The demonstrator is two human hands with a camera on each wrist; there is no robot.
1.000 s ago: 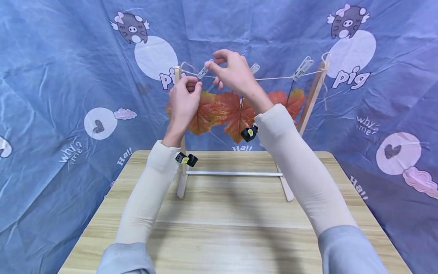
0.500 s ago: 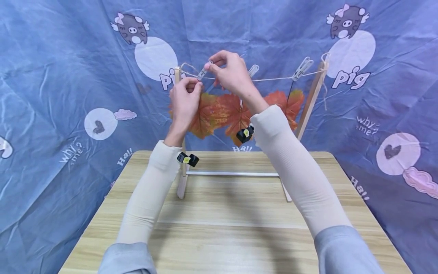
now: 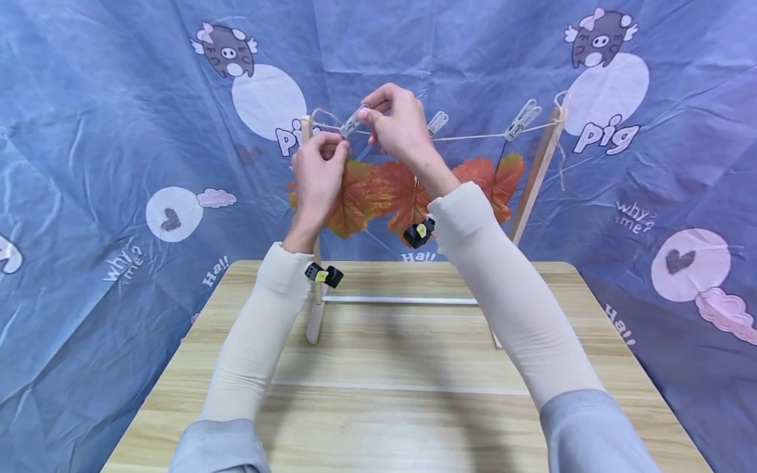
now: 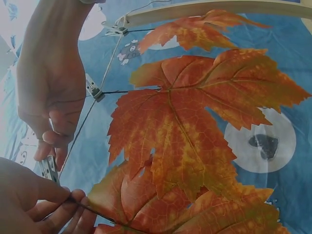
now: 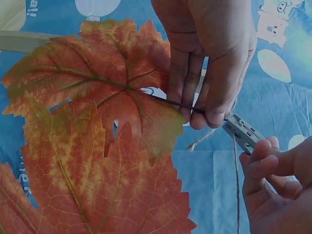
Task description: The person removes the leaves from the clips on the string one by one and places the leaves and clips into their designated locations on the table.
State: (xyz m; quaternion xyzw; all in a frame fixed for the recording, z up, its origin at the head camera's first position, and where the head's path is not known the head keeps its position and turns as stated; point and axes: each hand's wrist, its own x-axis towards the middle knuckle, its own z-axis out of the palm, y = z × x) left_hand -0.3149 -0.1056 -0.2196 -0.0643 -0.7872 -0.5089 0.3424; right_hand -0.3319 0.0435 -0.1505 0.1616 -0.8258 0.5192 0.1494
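Note:
My left hand pinches the dark stem of an orange and yellow artificial maple leaf at the left end of a twine line. Just above those fingertips is a pale clothespin, tilted, with its jaw end at the twine and the stem's tip. My right hand pinches this clothespin by its handle end, as the right wrist view shows closely. Two more leaves hang farther right by their stems, from a middle clothespin and a right clothespin.
A wooden frame with a left post and a leaning right post carries the twine. A white crossbar joins its feet on the wood-grain table. Behind hangs a blue printed cloth.
My right hand and forearm have shifted slightly left, still pinching the clothespin. The hanging leaves have swayed a little. My left hand keeps almost the same place on the stem.

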